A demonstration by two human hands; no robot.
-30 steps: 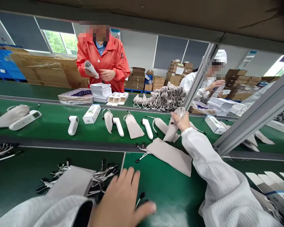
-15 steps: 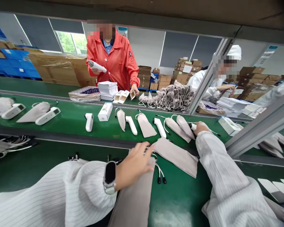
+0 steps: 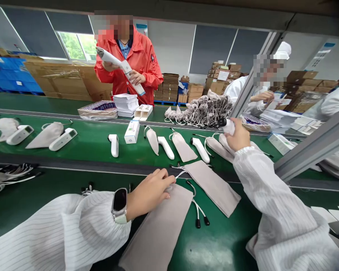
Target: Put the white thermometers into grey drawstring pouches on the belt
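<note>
So R fingers [image 3: 238, 128] hold smooth wht plastic device [image 3: 228, 126], L fingers [image 3: 164, 181] on flat cloth pouch [image 3: 164, 224], grip unclear.

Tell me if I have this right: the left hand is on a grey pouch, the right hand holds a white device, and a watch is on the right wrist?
Not quite: the head view shows the watch on the left wrist, not the right. The left hand is indeed on a grey pouch, and the right hand holds a white device.
</note>
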